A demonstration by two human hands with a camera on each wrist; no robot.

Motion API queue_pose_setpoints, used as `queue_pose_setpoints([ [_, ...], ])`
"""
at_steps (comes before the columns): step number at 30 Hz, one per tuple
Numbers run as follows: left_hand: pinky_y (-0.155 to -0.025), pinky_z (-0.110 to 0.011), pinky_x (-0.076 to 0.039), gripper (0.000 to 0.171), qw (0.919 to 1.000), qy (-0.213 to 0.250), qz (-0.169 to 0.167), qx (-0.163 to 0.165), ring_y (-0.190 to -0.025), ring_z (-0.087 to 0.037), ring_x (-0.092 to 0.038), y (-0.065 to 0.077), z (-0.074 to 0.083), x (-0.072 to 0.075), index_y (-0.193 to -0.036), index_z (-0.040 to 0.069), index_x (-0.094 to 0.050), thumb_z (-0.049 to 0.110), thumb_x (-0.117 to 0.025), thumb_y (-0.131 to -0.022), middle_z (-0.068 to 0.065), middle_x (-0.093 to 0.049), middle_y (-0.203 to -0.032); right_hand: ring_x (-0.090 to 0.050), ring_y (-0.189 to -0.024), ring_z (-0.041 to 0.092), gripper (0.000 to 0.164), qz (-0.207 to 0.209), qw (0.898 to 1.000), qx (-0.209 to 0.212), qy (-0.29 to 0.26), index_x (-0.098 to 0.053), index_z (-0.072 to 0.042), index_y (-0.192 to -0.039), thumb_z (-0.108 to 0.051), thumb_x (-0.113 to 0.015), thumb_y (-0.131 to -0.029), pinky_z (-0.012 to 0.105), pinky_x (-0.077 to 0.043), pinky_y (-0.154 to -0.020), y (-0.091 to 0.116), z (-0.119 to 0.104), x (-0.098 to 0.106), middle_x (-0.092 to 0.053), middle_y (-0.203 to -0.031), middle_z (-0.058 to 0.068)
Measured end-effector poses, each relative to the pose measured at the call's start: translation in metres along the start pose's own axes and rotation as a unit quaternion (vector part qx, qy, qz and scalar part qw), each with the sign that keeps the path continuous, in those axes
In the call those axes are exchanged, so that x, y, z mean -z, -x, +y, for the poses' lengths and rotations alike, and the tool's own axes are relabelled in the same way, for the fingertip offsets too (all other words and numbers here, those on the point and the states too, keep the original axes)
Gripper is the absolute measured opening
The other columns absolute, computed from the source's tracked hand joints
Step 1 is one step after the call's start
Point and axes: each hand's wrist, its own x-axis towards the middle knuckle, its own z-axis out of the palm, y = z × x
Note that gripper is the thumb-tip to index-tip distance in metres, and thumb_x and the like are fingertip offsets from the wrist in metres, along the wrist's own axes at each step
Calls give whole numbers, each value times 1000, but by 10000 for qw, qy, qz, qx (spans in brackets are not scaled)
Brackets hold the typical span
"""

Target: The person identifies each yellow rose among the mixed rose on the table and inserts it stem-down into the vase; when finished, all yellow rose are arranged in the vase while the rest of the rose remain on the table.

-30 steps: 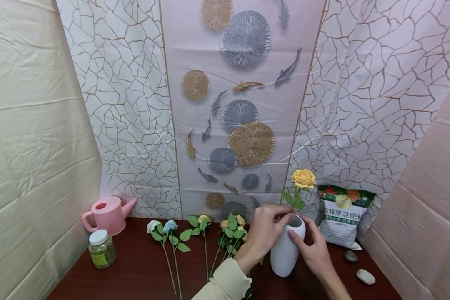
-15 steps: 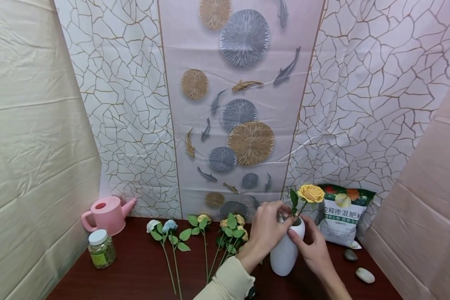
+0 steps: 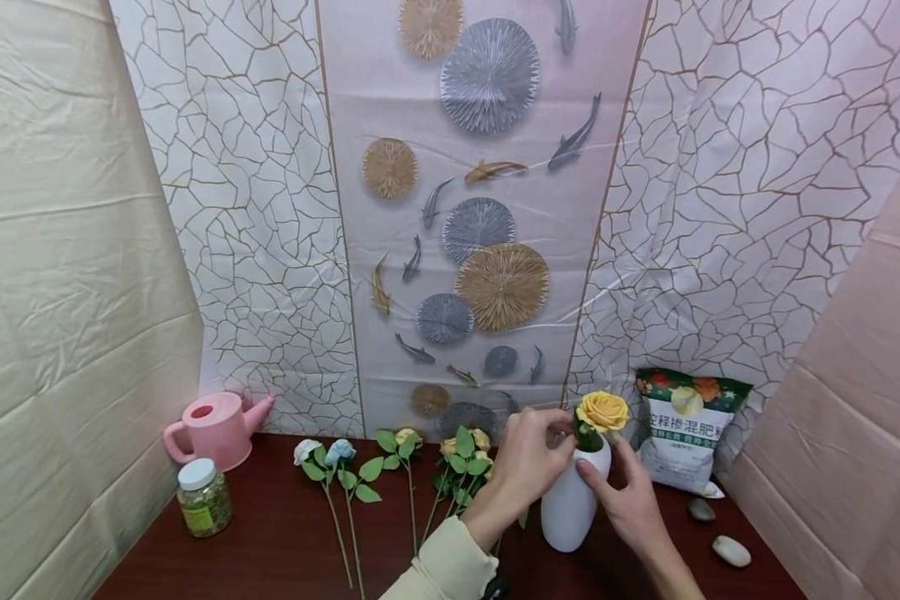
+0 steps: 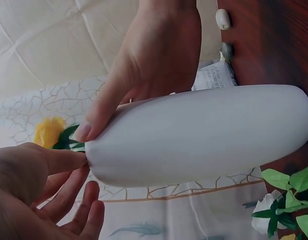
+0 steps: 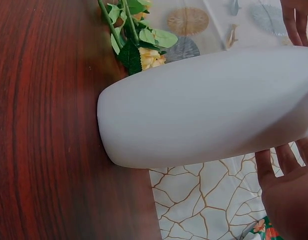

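"Biggest first?"
"One table, then one fertilizer bag and one pink watering can toward the back."
"And the white vase?"
"One, standing on the table between two hands. The right hand grips its neck, thumb opposite fingers. The left hand has bent fingers at the mouth; I can't tell whether it pinches anything."
"Flowers?"
"One yellow rose in the vase, bloom just above the rim. Lying down: one white flower, one blue flower, one separate yellow flower, plus a partly hidden bunch I can't count."
"Smaller?"
"One lidded jar, two stones."
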Motion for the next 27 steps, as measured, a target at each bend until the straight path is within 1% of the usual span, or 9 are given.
queue_pose_setpoints([
  [5, -66, -9, -50, 16, 9987, 491, -140, 55, -80, 4, -67, 9, -7, 11, -107, 25, -78, 19, -72, -94, 12, -76, -94, -43, -140, 14, 68, -68, 9996, -249, 149, -30, -27, -157, -34, -66, -99, 7, -42, -95, 0, -1, 2, -39, -159, 5],
  [8, -68, -9, -52, 14, 9969, 751, -209, 90, -78, 7, -65, 17, -17, 18, -107, 21, -77, 18, -71, -95, 11, -76, -93, -39, -145, 23, 74, -119, 9989, -414, 188, -25, -26, -159, -37, -65, -98, 4, -38, -95, 0, -3, 3, -35, -162, 7],
  [12, -73, -14, -54, 13, 9970, 693, -293, 187, -82, 3, -67, 33, -43, 29, -106, 21, -77, 18, -71, -95, 8, -77, -95, -33, -149, 27, 78, -146, 9985, -483, 223, -22, -24, -161, -38, -66, -98, 1, -33, -96, 0, -5, 3, -30, -164, 8],
  [16, -76, -19, -57, 14, 9967, 525, -386, 488, -86, -1, -69, 51, -81, 44, -106, 24, -76, 17, -72, -94, 4, -77, -99, -31, -150, 28, 80, -135, 9985, -476, 246, -22, -22, -161, -37, -67, -97, 1, -32, -98, -1, -6, 2, -29, -164, 8],
  [18, -76, -21, -58, 14, 9956, 441, -443, 692, -87, -2, -69, 59, -102, 51, -106, 24, -76, 17, -72, -94, 5, -77, -99, -30, -150, 28, 80, -126, 9982, -511, 275, -22, -22, -161, -38, -67, -97, 10, -35, -107, -1, -7, 2, -28, -165, 8],
  [21, -73, -22, -58, 14, 9927, 331, -462, 1063, -86, -4, -70, 70, -131, 62, -106, 23, -75, 16, -72, -94, 4, -77, -100, -28, -151, 29, 81, -120, 9982, -545, 231, -20, -22, -162, -38, -67, -97, 36, -34, -120, 0, -8, 3, -27, -165, 9],
  [23, -71, -22, -58, 15, 9910, 240, -408, 1254, -85, -6, -70, 77, -147, 68, -106, 22, -75, 15, -72, -94, 2, -76, -100, -27, -152, 31, 83, -112, 9981, -565, 198, -19, -21, -162, -38, -67, -97, 52, -30, -121, 0, -9, 3, -25, -166, 10],
  [24, -70, -21, -57, 14, 9899, 214, -362, 1356, -85, -8, -70, 80, -154, 71, -106, 21, -75, 14, -72, -94, 1, -76, -99, -27, -152, 33, 84, -111, 9982, -568, 173, -18, -21, -162, -38, -67, -97, 57, -28, -120, 1, -9, 4, -24, -166, 11],
  [27, -70, -20, -57, 13, 9870, 170, -140, 1590, -84, -9, -71, 90, -173, 77, -104, 20, -75, 13, -72, -93, 2, -76, -97, -28, -151, 34, 84, -138, 9980, -586, 181, -17, -21, -162, -39, -66, -97, 58, -30, -119, 1, -8, 5, -24, -166, 12],
])
